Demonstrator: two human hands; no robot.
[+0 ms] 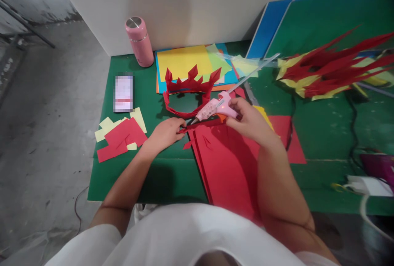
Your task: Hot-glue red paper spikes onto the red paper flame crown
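Note:
My right hand [250, 120] is closed around the handle of a pink glue gun [209, 109], with a long clear glue stick [252, 75] sticking out of its back. The gun's nozzle points down and left, close to the fingertips of my left hand [166, 134]. Those fingers pinch the left end of a red paper strip [205, 124], which lies along the top of a stack of red sheets [227, 171]. Just behind the gun stands a red paper crown [191, 84] with folded points. A small red paper diamond [188, 145] lies near my left hand.
Red and yellow paper scraps [123, 134] lie at left, below a phone [123, 93]. A pink bottle [140, 44] stands at the back by coloured sheets [184, 60]. On the right are a red and yellow paper piece [326, 69] and a black cable [353, 122].

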